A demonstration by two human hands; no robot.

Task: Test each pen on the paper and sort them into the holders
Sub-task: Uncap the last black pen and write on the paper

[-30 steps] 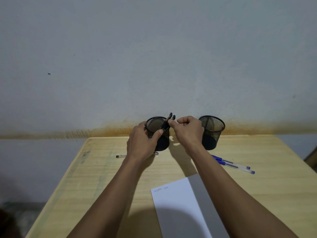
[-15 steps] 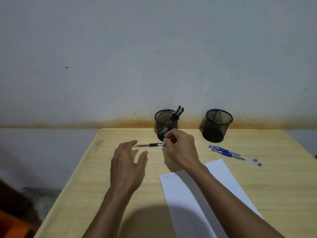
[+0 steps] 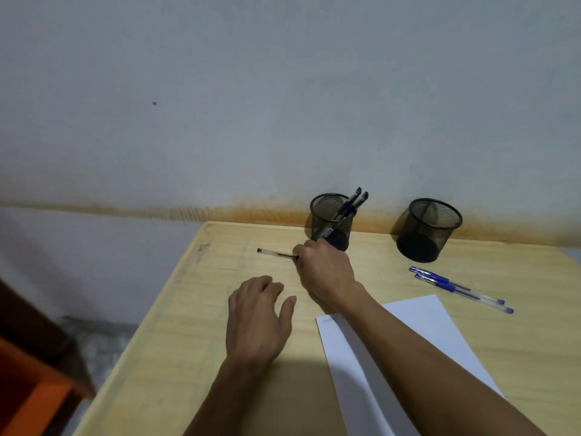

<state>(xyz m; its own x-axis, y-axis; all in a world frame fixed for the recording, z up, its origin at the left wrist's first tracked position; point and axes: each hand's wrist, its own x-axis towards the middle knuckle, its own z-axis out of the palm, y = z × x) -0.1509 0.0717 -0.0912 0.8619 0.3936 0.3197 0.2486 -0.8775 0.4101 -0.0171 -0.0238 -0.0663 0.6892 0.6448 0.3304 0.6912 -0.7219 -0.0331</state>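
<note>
right hand [image 3: 325, 275] fingers curled, pinching clear black-tipped pen [image 3: 276, 253] low over wooden table [image 3: 188, 357] | left hand [image 3: 256, 319] fingers loosely spread, holding nothing | left black mesh holder [image 3: 330, 223]: 2 dark pens [image 3: 353, 202] | right black mesh holder [image 3: 427, 229]: contents unclear

The right hand [image 3: 325, 272] hides one end of a pen [image 3: 276, 253]; the paper [image 3: 415, 354] runs under the forearm and off the bottom edge.
</note>
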